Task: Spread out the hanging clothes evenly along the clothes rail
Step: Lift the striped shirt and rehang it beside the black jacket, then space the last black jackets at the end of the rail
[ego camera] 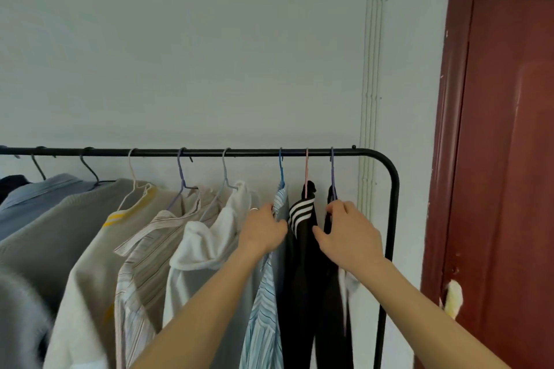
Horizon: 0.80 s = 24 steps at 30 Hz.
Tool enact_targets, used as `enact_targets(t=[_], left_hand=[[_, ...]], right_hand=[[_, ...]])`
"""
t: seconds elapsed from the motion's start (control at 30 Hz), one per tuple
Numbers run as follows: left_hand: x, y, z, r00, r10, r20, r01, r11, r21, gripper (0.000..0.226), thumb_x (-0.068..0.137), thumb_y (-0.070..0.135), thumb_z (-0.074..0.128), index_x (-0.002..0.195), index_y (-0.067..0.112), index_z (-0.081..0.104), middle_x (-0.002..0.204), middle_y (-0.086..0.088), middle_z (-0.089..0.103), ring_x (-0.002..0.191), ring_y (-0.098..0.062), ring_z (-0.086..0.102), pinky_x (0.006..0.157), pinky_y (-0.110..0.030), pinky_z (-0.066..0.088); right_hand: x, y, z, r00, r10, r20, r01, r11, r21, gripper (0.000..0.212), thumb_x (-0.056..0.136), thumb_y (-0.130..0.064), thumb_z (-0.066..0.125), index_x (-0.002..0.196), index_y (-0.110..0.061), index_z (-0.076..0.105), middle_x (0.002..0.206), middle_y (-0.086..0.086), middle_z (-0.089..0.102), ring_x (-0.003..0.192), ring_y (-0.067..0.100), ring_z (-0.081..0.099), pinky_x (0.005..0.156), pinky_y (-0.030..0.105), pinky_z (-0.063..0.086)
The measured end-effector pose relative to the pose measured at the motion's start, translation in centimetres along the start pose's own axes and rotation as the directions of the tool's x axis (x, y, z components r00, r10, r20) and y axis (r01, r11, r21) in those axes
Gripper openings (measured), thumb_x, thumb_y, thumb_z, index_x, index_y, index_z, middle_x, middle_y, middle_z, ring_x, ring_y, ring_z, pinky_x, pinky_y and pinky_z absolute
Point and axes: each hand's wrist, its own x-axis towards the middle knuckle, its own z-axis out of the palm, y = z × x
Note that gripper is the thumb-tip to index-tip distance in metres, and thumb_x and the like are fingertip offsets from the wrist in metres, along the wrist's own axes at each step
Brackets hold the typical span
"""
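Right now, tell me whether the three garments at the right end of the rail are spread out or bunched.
Bunched. The hooks of the blue striped shirt, black striped garment and black garment sit closer on the rail than those further left.

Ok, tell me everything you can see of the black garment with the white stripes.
The black garment with white stripes hangs on a pink hanger, second from the right end of the black clothes rail. It looks like soft, dark fabric, with three white bands slanting across the shoulder. It hangs edge-on and straight down, squeezed between a blue striped shirt and another black garment. The right hand has its thumb against it; the left hand grips the striped shirt beside it. Its lower part runs out of view.
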Motion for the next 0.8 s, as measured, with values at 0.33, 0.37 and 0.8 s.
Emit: enact_targets(t=[0.33, 0.37, 0.8], left_hand=[[0.2, 0.5, 1.3, 0.995, -0.046, -0.086, 0.029, 0.981, -0.192, 0.024, 0.082, 0.015, 0.05, 0.059, 0.014, 0.046, 0.054, -0.002, 0.05, 0.053, -0.018, 0.042, 0.049, -0.031, 0.03], [0.2, 0.4, 1.2, 0.995, -0.05, -0.085, 0.032, 0.979, -0.2, 0.024, 0.08, 0.015, 0.051, 0.058, 0.015, 0.043, 0.052, 0.0, 0.046, 0.051, -0.017, 0.039, 0.049, -0.03, 0.029], [0.0, 0.0, 0.7, 0.997, -0.026, -0.067, 0.019, 0.994, -0.112, 0.026, 0.08, 0.005, 0.048, 0.06, 0.014, 0.033, 0.052, 0.002, 0.037, 0.048, -0.013, 0.03, 0.046, -0.029, 0.021]], right_hand=[[-0.6, -2.6, 1.6, 0.993, -0.113, -0.046, 0.093, 0.945, -0.313, 0.059, 0.097, -0.054, 0.029, 0.114, -0.008, 0.06, 0.1, 0.007, 0.07, 0.098, 0.027, 0.056, 0.077, 0.038, 0.033], [-0.5, -2.6, 1.7, 0.993, -0.115, -0.001, 0.108, 0.939, -0.327, 0.053, 0.097, -0.048, 0.035, 0.12, -0.006, 0.057, 0.104, 0.007, 0.069, 0.098, 0.026, 0.058, 0.075, 0.036, 0.032], [-0.1, 1.1, 0.5, 0.956, 0.176, 0.234, -0.162, 0.984, -0.076, 0.019, 0.092, -0.017, 0.051, 0.108, -0.006, 0.054, 0.104, 0.008, 0.064, 0.081, 0.021, 0.056, 0.061, 0.03, 0.04]])
